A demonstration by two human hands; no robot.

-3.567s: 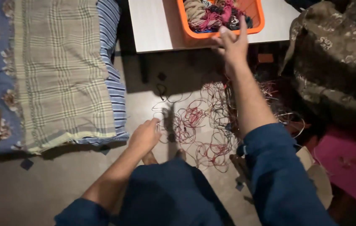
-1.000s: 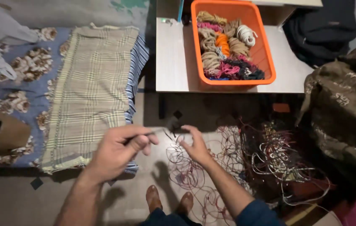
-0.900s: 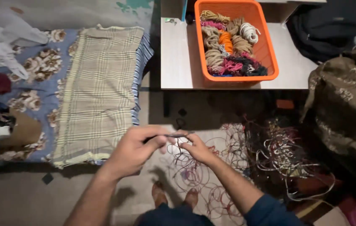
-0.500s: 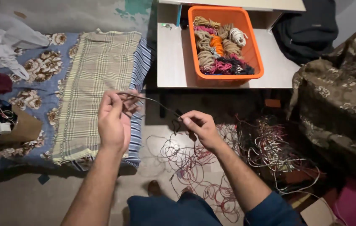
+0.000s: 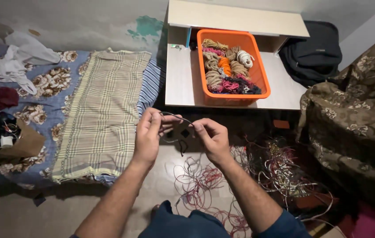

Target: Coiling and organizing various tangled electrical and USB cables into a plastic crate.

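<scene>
while both hands pinch it, dark cord (image 5: pixel 176 117) spans left-right.

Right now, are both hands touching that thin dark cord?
Touching. The head view shows the left hand pinching one end of the thin dark cord and the right hand pinching the other, the cord arching between them.

Basket (image 5: pixel 258 75) on low table (image 5: pixel 183 83), ahead of my hands; cord bundles (image 5: pixel 227 70) in it. Blanket (image 5: pixel 103 110) left of table, on mattress (image 5: pixel 46 92). Loose wire tangle (image 5: pixel 223 185) on floor below hands. Backpack (image 5: pixel 313 50) right of table, draped cloth (image 5: pixel 355 119) before it.
</scene>
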